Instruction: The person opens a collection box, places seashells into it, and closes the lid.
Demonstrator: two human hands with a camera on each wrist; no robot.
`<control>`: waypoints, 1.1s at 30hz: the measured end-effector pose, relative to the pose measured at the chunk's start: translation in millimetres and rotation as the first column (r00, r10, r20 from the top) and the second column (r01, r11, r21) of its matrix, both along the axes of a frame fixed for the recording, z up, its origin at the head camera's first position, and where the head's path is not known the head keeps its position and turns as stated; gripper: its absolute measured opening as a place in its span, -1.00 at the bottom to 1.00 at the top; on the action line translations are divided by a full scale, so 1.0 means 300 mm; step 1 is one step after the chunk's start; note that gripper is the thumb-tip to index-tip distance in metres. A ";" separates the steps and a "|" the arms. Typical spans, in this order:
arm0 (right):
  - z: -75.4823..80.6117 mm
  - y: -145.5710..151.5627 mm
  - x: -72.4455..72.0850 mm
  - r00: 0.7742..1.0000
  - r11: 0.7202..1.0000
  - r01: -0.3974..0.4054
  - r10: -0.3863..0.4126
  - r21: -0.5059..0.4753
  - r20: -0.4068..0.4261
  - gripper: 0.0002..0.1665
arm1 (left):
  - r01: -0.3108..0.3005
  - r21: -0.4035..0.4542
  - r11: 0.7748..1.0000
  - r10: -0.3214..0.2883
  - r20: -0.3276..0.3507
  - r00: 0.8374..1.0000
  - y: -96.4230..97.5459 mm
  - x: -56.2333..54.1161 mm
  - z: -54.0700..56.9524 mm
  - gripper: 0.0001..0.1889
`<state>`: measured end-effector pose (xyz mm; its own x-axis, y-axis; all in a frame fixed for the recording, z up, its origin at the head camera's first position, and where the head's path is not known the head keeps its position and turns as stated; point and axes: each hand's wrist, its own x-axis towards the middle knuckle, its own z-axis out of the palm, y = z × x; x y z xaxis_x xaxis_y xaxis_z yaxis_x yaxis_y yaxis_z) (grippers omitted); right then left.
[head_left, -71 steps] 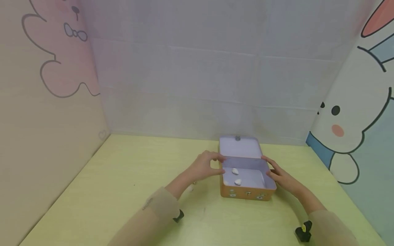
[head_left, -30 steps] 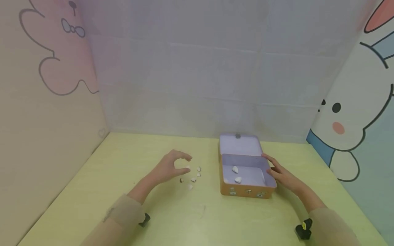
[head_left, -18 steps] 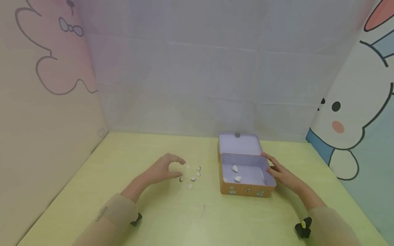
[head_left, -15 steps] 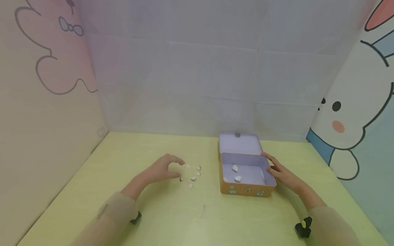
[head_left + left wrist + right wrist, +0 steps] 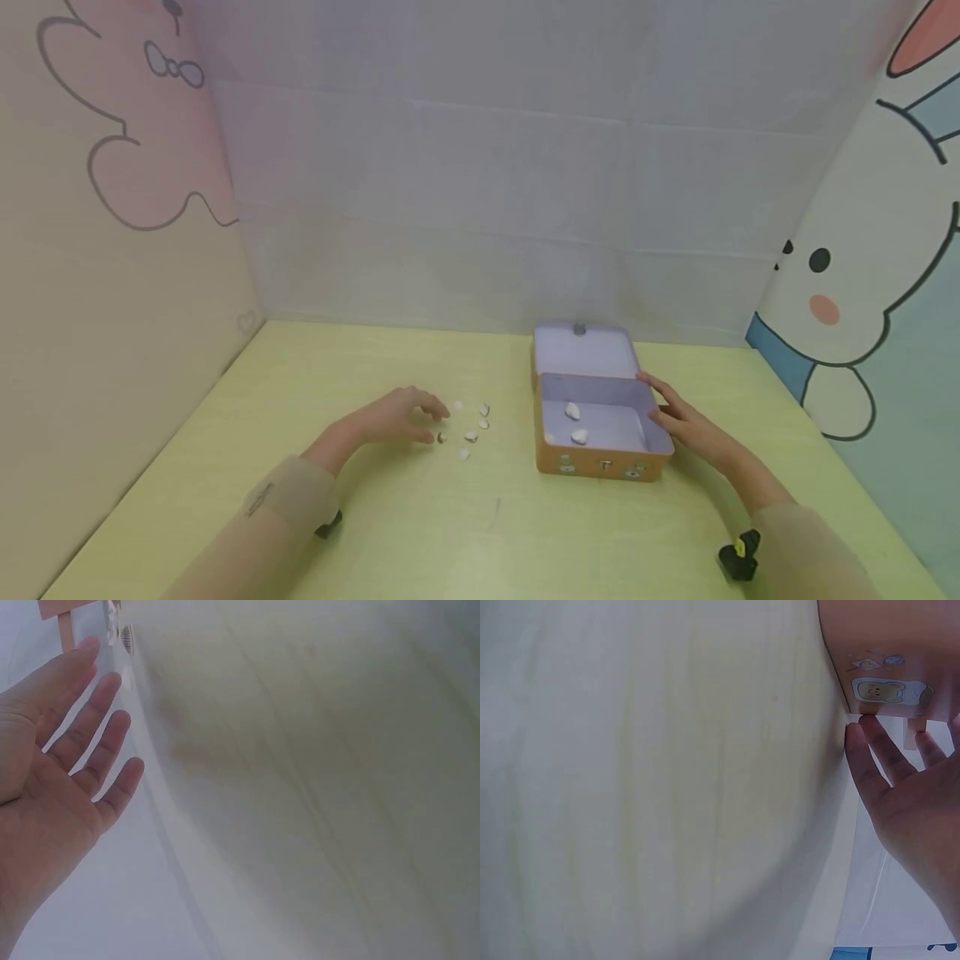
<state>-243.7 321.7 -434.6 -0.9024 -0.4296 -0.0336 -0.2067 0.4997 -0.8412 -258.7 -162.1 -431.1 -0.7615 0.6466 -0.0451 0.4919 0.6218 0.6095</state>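
Observation:
Over the left half of the table, my left hand (image 5: 397, 415) reaches with loosely bent fingers, nothing held. Its thumb and fingertips are right at a small brownish shell (image 5: 442, 437); several other small white shells, among them one shell (image 5: 471, 436), lie just to the right. In the left wrist view a ribbed shell (image 5: 127, 640) shows beyond the fingertips. My right hand (image 5: 686, 423) holds the right side of an orange tin suitcase box (image 5: 603, 464), thumb at the rim and fingers along the outer wall. Inside the lilac box lie white shells, including a shell (image 5: 580, 437).
The box's lid (image 5: 585, 352) is laid back toward the rear wall (image 5: 450, 208). Cartoon-printed side walls, with a rabbit (image 5: 847, 292) on the right, bound the pale yellow table (image 5: 420, 533). A black wrist device (image 5: 740, 556) sits at my right sleeve.
My left hand has gone from the box's left rim back leftward to the loose shells, and has just lowered with its fingers closer together. My right hand stays at the box.

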 end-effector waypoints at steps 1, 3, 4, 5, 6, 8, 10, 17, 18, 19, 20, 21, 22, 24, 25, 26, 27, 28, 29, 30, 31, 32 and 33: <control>0.000 0.000 0.000 1.000 1.000 0.001 -0.001 0.002 -0.002 -0.28 | 0.009 -0.006 1.000 -0.009 0.004 1.000 0.001 -0.003 -0.002 -0.62; 0.000 -0.001 -0.001 1.000 1.000 0.000 0.000 0.003 -0.007 -0.28 | 0.020 -0.015 1.000 -0.020 0.012 1.000 0.003 -0.008 -0.007 -0.64; 0.000 -0.001 0.000 1.000 1.000 0.000 0.000 0.003 -0.008 -0.28 | 0.025 -0.018 1.000 -0.024 0.013 1.000 0.004 -0.011 -0.010 -0.66; 0.000 -0.002 0.001 1.000 1.000 0.000 0.000 0.003 -0.009 -0.28 | 0.028 -0.020 0.999 -0.028 0.017 0.999 0.005 -0.013 -0.012 -0.67; 0.000 -0.002 0.001 1.000 1.000 0.000 0.000 0.004 -0.012 -0.28 | 0.031 -0.022 0.999 -0.030 0.020 0.999 0.006 -0.015 -0.014 -0.69; 0.001 -0.003 0.003 1.000 1.000 0.000 0.001 0.004 -0.015 -0.28 | 0.039 -0.021 0.999 -0.038 0.020 0.999 0.010 -0.018 -0.018 -0.72; 0.002 -0.004 0.004 1.000 1.000 0.000 0.000 0.005 -0.016 -0.28 | 0.049 -0.018 0.999 -0.049 0.019 0.999 0.014 -0.019 -0.018 -0.75; 0.000 0.000 0.002 1.000 1.000 0.007 -0.007 0.019 -0.004 -0.27 | 0.075 -0.030 0.997 -0.075 -0.012 0.997 0.032 -0.021 -0.018 -0.83; -0.001 0.001 0.002 1.000 1.000 0.009 -0.009 0.021 -0.002 -0.27 | 0.077 -0.032 0.997 -0.078 -0.021 0.997 0.033 -0.023 -0.020 -0.84; -0.002 0.002 0.002 1.000 1.000 0.010 -0.010 0.022 -0.001 -0.27 | 0.076 -0.035 0.997 -0.076 -0.025 0.997 0.034 -0.025 -0.022 -0.85; -0.003 0.002 0.001 1.000 1.000 0.010 -0.010 0.022 -0.001 -0.27 | 0.075 -0.034 0.997 -0.076 -0.026 0.997 0.036 -0.025 -0.023 -0.85; -0.004 0.003 0.001 1.000 1.000 0.010 -0.010 0.023 -0.003 -0.27 | 0.074 -0.035 0.997 -0.075 -0.027 0.997 0.037 -0.027 -0.025 -0.86; -0.005 0.004 0.000 1.000 1.000 0.009 -0.009 0.021 -0.004 -0.27 | 0.075 -0.035 0.997 -0.076 -0.029 0.997 0.038 -0.028 -0.027 -0.87; -0.007 0.005 0.000 1.000 1.000 0.005 -0.005 0.016 -0.006 -0.28 | 0.075 -0.034 0.997 -0.076 -0.027 0.997 0.039 -0.028 -0.027 -0.88; -0.008 0.006 0.000 1.000 1.000 0.004 -0.004 0.015 -0.006 -0.28 | 0.074 -0.036 0.997 -0.075 -0.024 0.997 0.040 -0.028 -0.027 -0.88; -0.009 0.007 -0.001 1.000 1.000 0.005 -0.005 0.013 -0.005 -0.28 | 0.076 -0.036 0.996 -0.077 -0.022 0.997 0.041 -0.028 -0.026 -0.89; -0.010 0.008 -0.001 1.000 1.000 0.003 -0.003 0.014 -0.005 -0.28 | 0.075 -0.040 0.996 -0.076 -0.023 0.997 0.042 -0.028 -0.026 -0.89; -0.011 0.008 -0.001 1.000 1.000 0.002 -0.002 0.013 -0.003 -0.28 | 0.074 -0.043 0.996 -0.075 -0.024 0.997 0.042 -0.028 -0.025 -0.89; -0.012 0.008 -0.001 1.000 1.000 0.003 -0.003 0.012 0.000 -0.28 | 0.072 -0.047 0.996 -0.074 -0.024 0.997 0.043 -0.029 -0.025 -0.89; -0.012 0.008 -0.002 1.000 1.000 0.004 -0.004 0.010 0.003 -0.29 | 0.070 -0.051 0.996 -0.071 -0.026 0.997 0.043 -0.029 -0.026 -0.89; -0.013 0.007 -0.002 1.000 1.000 0.004 -0.004 0.009 0.005 -0.29 | 0.067 -0.053 0.996 -0.068 -0.026 0.997 0.043 -0.030 -0.026 -0.90; -0.014 0.007 -0.002 1.000 1.000 0.002 -0.003 0.009 0.004 -0.29 | 0.064 -0.054 0.996 -0.066 -0.027 0.997 0.043 -0.030 -0.027 -0.90; -0.014 0.006 -0.002 1.000 1.000 -0.002 0.002 0.010 0.001 -0.29 | 0.058 -0.058 0.997 -0.060 -0.024 0.998 0.043 -0.031 -0.028 -0.89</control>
<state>-244.4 323.5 -438.6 -0.9015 -0.4311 -0.0382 -0.2072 0.5075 -0.8364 -267.9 -149.2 -439.5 -0.7235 0.6873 -0.0641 0.5437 0.6246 0.5606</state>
